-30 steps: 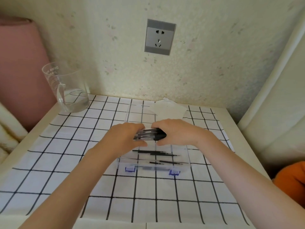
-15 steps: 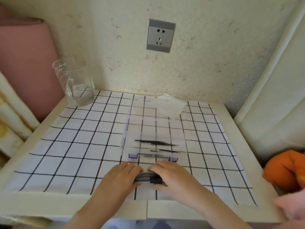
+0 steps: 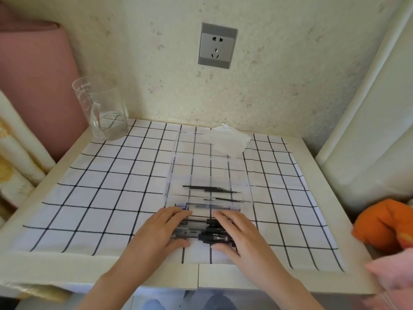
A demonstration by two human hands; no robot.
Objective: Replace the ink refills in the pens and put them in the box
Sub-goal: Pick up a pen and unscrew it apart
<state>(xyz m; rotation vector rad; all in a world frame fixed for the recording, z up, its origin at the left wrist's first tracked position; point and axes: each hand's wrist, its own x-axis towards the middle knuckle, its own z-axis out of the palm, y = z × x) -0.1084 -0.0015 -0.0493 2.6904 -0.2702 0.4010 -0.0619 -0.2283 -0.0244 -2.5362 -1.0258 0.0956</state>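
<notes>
I see left grip (image 3: 161,229) and right grip (image 3: 237,231) low centre of frame, both spread wide, fingers near flat, resting on a bundle of dark pens (image 3: 202,234) on the checked cloth (image 3: 100,198), clear box (image 3: 176,166) just above them mid-frame, thin black refills (image 3: 210,188) loose inside

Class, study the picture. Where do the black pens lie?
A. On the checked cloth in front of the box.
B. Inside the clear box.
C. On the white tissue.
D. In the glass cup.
A: the black pens lie on the checked cloth, on the near side of the clear box, between the left hand and right hand.
</notes>
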